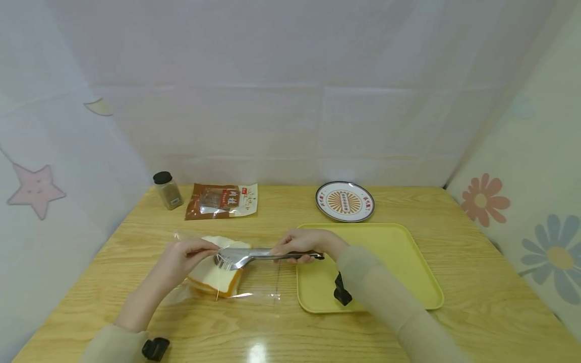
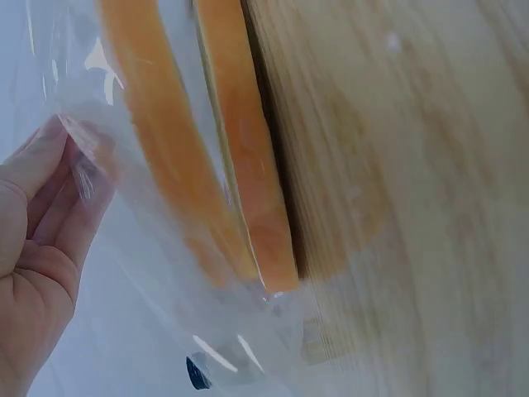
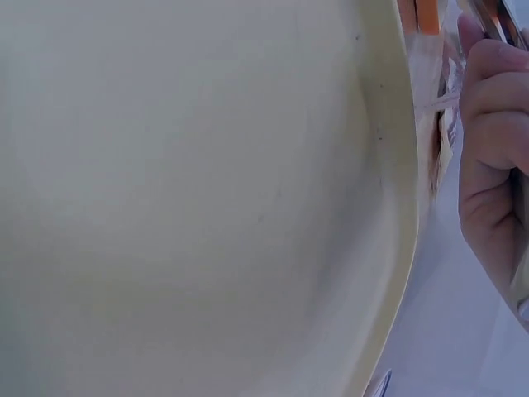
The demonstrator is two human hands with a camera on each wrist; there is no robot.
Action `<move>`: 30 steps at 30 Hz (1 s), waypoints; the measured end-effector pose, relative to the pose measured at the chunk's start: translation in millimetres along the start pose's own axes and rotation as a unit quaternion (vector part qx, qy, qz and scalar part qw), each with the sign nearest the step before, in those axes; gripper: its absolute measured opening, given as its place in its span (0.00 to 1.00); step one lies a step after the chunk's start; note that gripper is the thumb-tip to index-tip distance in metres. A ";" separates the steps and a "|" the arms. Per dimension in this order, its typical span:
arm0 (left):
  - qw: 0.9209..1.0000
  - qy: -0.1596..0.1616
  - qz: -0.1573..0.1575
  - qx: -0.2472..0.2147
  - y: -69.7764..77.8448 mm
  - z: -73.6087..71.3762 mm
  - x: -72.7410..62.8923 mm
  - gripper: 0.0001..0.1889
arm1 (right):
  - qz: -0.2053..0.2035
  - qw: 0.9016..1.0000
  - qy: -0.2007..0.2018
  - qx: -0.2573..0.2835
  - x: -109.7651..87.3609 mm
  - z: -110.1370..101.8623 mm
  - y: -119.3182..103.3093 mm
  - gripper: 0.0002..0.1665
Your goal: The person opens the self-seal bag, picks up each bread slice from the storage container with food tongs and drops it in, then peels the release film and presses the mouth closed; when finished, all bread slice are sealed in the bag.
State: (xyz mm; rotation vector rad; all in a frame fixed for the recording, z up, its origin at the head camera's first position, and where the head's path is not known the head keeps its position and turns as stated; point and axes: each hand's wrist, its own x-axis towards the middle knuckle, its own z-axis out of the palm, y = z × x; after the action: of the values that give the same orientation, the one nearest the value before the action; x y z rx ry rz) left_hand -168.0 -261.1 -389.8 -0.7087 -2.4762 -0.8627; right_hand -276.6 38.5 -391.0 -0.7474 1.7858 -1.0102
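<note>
Slices of white bread with orange-brown crusts lie in a clear plastic bag on the left of the table. My left hand pinches the bag's film between thumb and fingers; in the left wrist view the film stretches from the fingertips past the crusts. In my right hand are metal food tongs, gripped by their dark handle. The tongs' slotted head lies over the top slice, near my left fingertips. Whether the tongs hold a slice I cannot tell.
A yellow tray lies under my right forearm. Behind it is a round plate with a printed pattern. At the back left stand a black-lidded jar and a brown food packet.
</note>
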 end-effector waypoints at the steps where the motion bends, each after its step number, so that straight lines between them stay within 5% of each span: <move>1: 1.000 0.001 0.000 -0.003 -0.1 -0.2 -0.2 0.07 | 0.001 1.000 -0.001 -0.001 1.5 0.7 -1.2 0.22; 13: 0.999 0.019 0.010 0.028 -0.3 -1.2 -0.4 0.09 | 0.055 0.998 0.016 -0.029 2.1 -1.5 -22.9 0.21; 30: 0.997 0.040 -0.007 0.060 -1.0 -2.5 -1.1 0.09 | 0.070 0.996 -0.052 -0.020 -12.5 -11.8 -29.7 0.32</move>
State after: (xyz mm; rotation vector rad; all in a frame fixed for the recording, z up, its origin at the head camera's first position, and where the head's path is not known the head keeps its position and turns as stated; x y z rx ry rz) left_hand -167.2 -263.8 -389.0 -0.6041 -2.4403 -0.7245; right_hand -280.7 38.3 -356.9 -0.6764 1.7471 -0.8302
